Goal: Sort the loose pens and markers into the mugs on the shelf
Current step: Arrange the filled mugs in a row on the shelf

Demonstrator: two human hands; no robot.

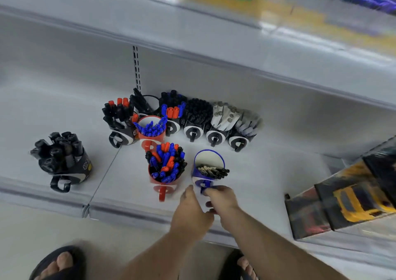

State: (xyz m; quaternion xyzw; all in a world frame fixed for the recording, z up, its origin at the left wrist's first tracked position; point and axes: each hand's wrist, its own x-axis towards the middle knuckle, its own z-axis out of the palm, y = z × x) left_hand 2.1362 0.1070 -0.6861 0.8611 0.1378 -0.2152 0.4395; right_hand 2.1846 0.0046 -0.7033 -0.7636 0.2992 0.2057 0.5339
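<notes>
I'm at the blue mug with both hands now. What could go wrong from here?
1. The right hand pinches only the handle of the blue mug, whose pens lie heaped toward the near rim; a tilt could spill them.
2. The red mug stands close beside it, packed with splayed markers; the left hand could knock it.
3. Both mugs sit near the front edge of the shelf, so a nudge could send one off.

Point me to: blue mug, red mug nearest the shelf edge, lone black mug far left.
blue mug (pixel 197 173): head view, on its outer wall left of the pens.
red mug (pixel 162 193): head view, on its handle.
black mug (pixel 84 167): head view, on its side wall.
</notes>
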